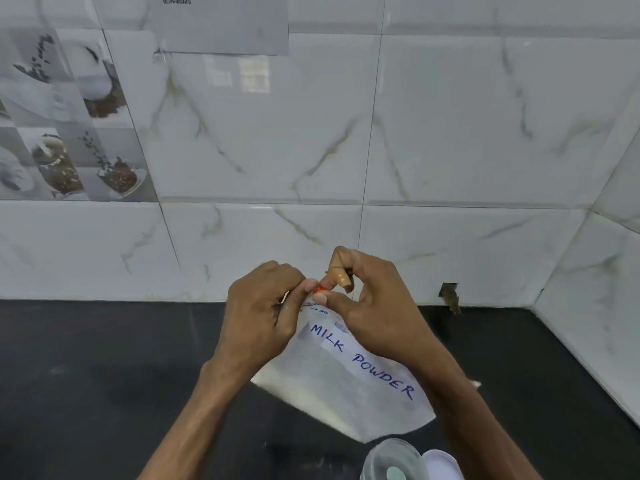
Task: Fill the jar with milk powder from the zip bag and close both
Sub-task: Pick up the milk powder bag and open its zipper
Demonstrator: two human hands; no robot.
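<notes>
While the jar (389, 457) is sitting open and apparently unfilled at the near edge, lid (441, 464) just right of it, the left hand (263, 317) and right hand (374, 306) are pinching the zip bag (346, 393) at its top, seemingly opening it, with pouring and both closings left.

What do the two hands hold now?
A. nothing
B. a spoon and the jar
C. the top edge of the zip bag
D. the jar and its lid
C: the left hand and the right hand both pinch the zip bag at its top edge, by the red slider; no hand is on the jar.
</notes>
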